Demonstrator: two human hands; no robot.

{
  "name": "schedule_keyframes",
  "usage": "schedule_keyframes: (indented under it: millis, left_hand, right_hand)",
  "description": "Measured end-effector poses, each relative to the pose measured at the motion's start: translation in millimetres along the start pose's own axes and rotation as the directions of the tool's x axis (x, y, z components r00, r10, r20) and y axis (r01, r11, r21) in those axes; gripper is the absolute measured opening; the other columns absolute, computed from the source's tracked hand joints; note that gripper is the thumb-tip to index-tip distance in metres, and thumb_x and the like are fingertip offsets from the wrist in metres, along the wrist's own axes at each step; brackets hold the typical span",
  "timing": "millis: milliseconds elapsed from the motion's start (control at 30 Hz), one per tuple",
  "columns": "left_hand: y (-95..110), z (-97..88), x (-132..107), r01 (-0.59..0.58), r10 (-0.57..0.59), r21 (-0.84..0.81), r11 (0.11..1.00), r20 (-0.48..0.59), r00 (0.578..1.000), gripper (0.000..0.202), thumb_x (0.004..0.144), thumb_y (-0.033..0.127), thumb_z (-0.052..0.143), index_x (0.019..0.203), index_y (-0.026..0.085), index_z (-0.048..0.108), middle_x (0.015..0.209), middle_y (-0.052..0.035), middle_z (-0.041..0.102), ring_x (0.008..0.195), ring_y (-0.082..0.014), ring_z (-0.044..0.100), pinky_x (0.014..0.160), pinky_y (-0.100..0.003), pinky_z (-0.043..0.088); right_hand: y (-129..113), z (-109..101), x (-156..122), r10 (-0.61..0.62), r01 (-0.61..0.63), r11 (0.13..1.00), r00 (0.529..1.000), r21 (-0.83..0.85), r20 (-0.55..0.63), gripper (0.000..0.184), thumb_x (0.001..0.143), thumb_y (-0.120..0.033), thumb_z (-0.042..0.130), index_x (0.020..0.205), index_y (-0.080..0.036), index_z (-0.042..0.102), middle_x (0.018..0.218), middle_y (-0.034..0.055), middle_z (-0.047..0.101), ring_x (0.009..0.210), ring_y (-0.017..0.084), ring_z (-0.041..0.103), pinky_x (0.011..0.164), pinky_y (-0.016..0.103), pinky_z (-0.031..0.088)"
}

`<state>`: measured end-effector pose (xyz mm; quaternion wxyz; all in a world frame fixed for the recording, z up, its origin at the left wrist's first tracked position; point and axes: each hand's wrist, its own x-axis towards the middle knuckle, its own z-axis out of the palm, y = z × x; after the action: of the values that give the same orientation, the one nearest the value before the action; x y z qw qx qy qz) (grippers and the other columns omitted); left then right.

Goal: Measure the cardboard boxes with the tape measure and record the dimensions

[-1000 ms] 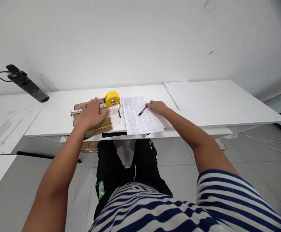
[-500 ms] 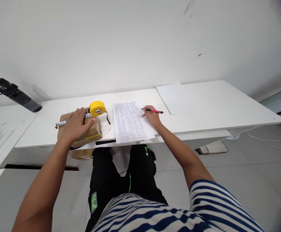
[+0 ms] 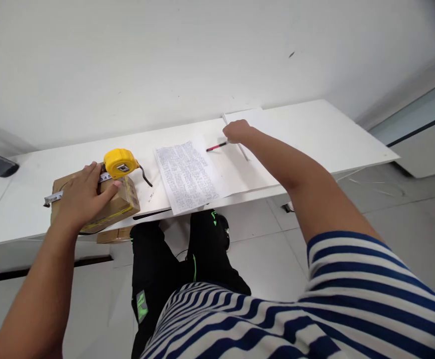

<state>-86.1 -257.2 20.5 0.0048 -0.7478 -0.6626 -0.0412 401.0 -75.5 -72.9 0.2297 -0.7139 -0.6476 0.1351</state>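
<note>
The cardboard box [image 3: 126,203] lies at the near edge of the table [image 3: 333,134], on its left part, and the left hand [image 3: 84,194] rests flat on top of it. The fingers are stretched out and grip nothing; they only press the metal tape blade [image 3: 53,198] down on the lid. The yellow tape measure [image 3: 119,163] sits at 1 o'clock from this hand, on the far right corner of the box, touching the fingertips. The right hand [image 3: 236,131] is stretched far out toward 1 o'clock and is curled closed on the end of the red pen [image 3: 216,146], which points out of it toward 8 o'clock. The written sheet [image 3: 185,174] lies between the two hands, and its near corner seems to hang a little over the table edge. I think the main danger is the blade: only the palm keeps it out, so if the long reach of the right arm makes the left hand lighter, the blade may spring back and pull the tape measure off the box. The same lean could push the box over the edge. The right forearm passes above the sheet and could sweep it to the floor.
</note>
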Motion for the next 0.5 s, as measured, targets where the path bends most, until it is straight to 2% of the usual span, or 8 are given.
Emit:
schedule_keyframes:
  millis: [67, 167, 267, 333, 367, 400, 467, 500]
  left_hand:
    - [-2, 1.8, 0, 0.003, -0.003, -0.003, 1.000, -0.010, 1.000, 0.096, 0.095, 0.074, 0.025, 0.165, 0.009, 0.039, 0.172, -0.0175, 0.035, 0.161, -0.0376, 0.029, 0.129, -0.059, 0.025]
    - [-2, 3.3, -1, 0.003, -0.003, -0.003, 1.000, -0.019, 1.000, 0.097, 0.095, 0.074, 0.026, 0.164, 0.008, 0.040, 0.172, -0.0178, 0.036, 0.161, -0.0369, 0.029, 0.130, -0.058, 0.024]
    - [0, 2.5, -2, 0.011, -0.011, -0.008, 1.000, -0.012, 1.000, 0.096, 0.096, 0.073, 0.028, 0.165, 0.007, 0.040, 0.172, -0.0180, 0.036, 0.161, -0.0361, 0.030, 0.130, -0.055, 0.024]
    - [2, 1.4, -3, 0.020, -0.020, -0.011, 1.000, 0.002, 1.000, 0.095, 0.097, 0.072, 0.029, 0.165, 0.008, 0.038, 0.173, -0.0174, 0.035, 0.161, -0.0353, 0.029, 0.131, -0.054, 0.023]
    - [2, 0.9, -4, 0.021, -0.021, -0.012, 1.000, 0.008, 1.000, 0.095, 0.097, 0.072, 0.029, 0.166, 0.008, 0.037, 0.173, -0.0170, 0.034, 0.161, -0.0349, 0.029, 0.131, -0.053, 0.023]
    - [3, 0.5, -4, 0.021, -0.020, -0.012, 1.000, 0.013, 1.000, 0.094, 0.097, 0.071, 0.030, 0.166, 0.008, 0.037, 0.173, -0.0166, 0.034, 0.162, -0.0345, 0.028, 0.131, -0.053, 0.022]
    - [3, 0.1, -4, 0.020, -0.020, -0.011, 1.000, 0.015, 1.000, 0.094, 0.097, 0.071, 0.030, 0.166, 0.008, 0.037, 0.173, -0.0164, 0.034, 0.162, -0.0344, 0.028, 0.131, -0.053, 0.022]
    - [2, 0.1, -4, 0.019, -0.019, -0.011, 1.000, 0.011, 1.000, 0.093, 0.098, 0.071, 0.030, 0.166, 0.008, 0.037, 0.173, -0.0166, 0.034, 0.162, -0.0345, 0.028, 0.131, -0.053, 0.022]
  right_hand:
    - [4, -9, 6, 0.009, -0.006, 0.997, 0.999, -0.080, 0.042, 0.038, 0.091, -0.035, 0.072, 0.062, -0.020, 0.054, 0.063, 0.0026, 0.052, 0.086, 0.024, 0.064, 0.094, 0.050, 0.049]
    - [0, 2, -2, -0.039, 0.073, 0.983, 0.979, -0.167, 0.200, 0.041, 0.089, -0.055, 0.073, 0.070, -0.021, 0.060, 0.065, 0.0052, 0.057, 0.083, 0.026, 0.063, 0.086, 0.048, 0.052]
    - [-9, 23, -15, 0.005, 0.155, 0.946, 0.870, -0.283, 0.494, 0.046, 0.084, -0.061, 0.076, 0.065, -0.023, 0.059, 0.061, 0.0056, 0.055, 0.074, 0.026, 0.061, 0.078, 0.047, 0.052]
    - [-15, 30, -23, 0.038, 0.165, 0.945, 0.804, -0.284, 0.594, 0.044, 0.087, -0.054, 0.075, 0.062, -0.023, 0.057, 0.061, 0.0055, 0.055, 0.070, 0.024, 0.058, 0.074, 0.045, 0.049]
    - [-18, 30, -27, 0.017, 0.154, 0.959, 0.803, -0.236, 0.595, 0.042, 0.090, -0.048, 0.073, 0.062, -0.023, 0.056, 0.063, 0.0055, 0.055, 0.069, 0.023, 0.056, 0.073, 0.043, 0.048]
    - [-19, 29, -33, -0.029, 0.134, 0.979, 0.835, -0.153, 0.550, 0.038, 0.091, -0.043, 0.072, 0.064, -0.023, 0.056, 0.066, 0.0052, 0.056, 0.068, 0.021, 0.054, 0.072, 0.042, 0.046]
    - [-22, 27, -49, -0.131, 0.097, 0.988, 0.938, 0.119, 0.321, 0.027, 0.092, -0.038, 0.070, 0.074, -0.023, 0.058, 0.069, 0.0028, 0.056, 0.069, 0.019, 0.052, 0.072, 0.039, 0.045]
    - [-24, 28, -60, -0.149, 0.091, 0.953, 0.972, 0.289, 0.184, 0.021, 0.093, -0.038, 0.069, 0.081, -0.024, 0.058, 0.070, 0.0011, 0.055, 0.069, 0.018, 0.052, 0.071, 0.037, 0.045]
